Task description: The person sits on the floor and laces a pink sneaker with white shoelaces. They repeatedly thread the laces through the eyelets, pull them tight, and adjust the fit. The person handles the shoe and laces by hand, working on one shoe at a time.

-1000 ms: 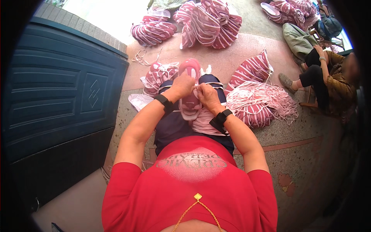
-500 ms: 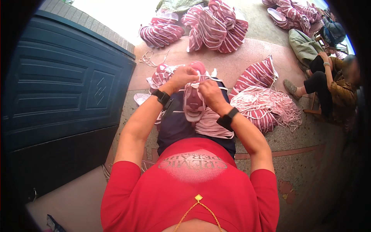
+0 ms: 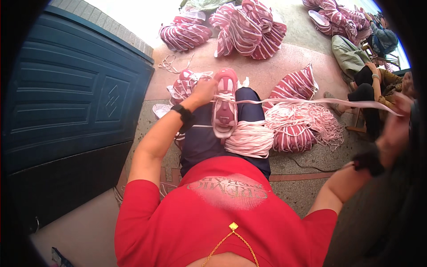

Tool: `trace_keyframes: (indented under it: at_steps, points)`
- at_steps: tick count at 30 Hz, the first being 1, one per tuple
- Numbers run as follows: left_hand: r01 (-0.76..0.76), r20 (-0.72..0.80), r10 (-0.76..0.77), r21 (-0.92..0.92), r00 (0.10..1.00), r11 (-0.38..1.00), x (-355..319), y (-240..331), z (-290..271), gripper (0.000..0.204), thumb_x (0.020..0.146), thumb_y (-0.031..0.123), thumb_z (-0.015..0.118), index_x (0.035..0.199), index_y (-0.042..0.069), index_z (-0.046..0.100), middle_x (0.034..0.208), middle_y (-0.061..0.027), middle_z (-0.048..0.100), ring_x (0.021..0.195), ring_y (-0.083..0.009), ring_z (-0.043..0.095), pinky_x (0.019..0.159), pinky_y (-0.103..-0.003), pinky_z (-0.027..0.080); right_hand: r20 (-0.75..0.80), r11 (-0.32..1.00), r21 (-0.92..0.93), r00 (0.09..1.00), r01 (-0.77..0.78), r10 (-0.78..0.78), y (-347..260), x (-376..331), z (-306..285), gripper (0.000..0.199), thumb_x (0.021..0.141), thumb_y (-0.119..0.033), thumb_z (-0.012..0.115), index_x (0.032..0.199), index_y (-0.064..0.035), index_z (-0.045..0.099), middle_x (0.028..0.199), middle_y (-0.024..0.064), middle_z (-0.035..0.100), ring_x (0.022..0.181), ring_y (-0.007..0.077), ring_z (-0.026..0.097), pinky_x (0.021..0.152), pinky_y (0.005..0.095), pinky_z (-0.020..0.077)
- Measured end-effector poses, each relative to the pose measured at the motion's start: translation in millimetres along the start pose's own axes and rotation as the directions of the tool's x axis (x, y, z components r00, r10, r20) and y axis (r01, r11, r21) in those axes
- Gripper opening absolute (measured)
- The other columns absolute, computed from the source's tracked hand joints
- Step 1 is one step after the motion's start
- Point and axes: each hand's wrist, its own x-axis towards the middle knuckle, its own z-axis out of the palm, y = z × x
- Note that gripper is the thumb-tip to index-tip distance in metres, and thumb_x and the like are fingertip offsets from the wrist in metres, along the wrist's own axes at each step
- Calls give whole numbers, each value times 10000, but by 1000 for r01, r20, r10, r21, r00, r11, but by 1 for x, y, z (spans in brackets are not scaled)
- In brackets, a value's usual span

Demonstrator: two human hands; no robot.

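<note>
A pink and white sneaker (image 3: 225, 111) lies on my lap, toe pointing away from me, with laces through its upper eyelets. My left hand (image 3: 204, 91) is closed beside the shoe's left edge; its fingertips are hidden, so what it grips cannot be made out. Far out to the right, my right hand (image 3: 396, 122) is blurred but closed on a pale pink shoelace (image 3: 307, 101), which runs taut from the shoe across to it. A wound hank of pale pink laces (image 3: 249, 140) rests on my right thigh, next to the shoe.
Laced bundles of pink shoe pieces (image 3: 293, 86) lie to the right, with a loose lace heap (image 3: 311, 118) over one. More bundles (image 3: 251, 29) stand ahead. A blue door (image 3: 66, 89) is at left. A seated person (image 3: 378, 84) is at far right, near my right hand.
My right hand has swung from the shoe far out to the right, drawing the lace out with it. My left hand has shifted slightly left and down, beside the shoe.
</note>
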Motion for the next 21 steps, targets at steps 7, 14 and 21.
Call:
trace_keyframes:
  at_steps: [7, 14, 21]
  points:
    - [-234, -166, 245, 84, 955, 969, -20, 19, -3, 170, 785, 134, 597, 941, 130, 665, 961, -83, 602, 934, -304, 511, 843, -393, 429, 500, 576, -301, 388, -760, 774, 190, -168, 191, 156, 883, -204, 561, 1001, -102, 573, 691, -48, 466, 533, 42, 424, 444, 201, 347]
    - [-465, 71, 472, 349, 879, 814, -2, 47, 20, 138, 687, 157, 642, 811, 163, 703, 896, -39, 567, 895, -246, 513, 746, -365, 457, 613, 666, -716, 268, -208, 743, 231, -240, 207, 320, 730, -271, 618, 724, 48, 633, 671, 250, 600, 675, 363, 622, 635, 427, 467]
    - [-588, 90, 611, 413, 787, 696, 23, 33, 9, 115, 655, 128, 641, 762, 90, 657, 859, -38, 553, 913, -227, 520, 754, -363, 460, 472, 606, -692, 390, -393, 791, 206, -254, 195, 379, 766, -346, 598, 779, 26, 674, 698, 234, 621, 673, 344, 628, 649, 413, 472]
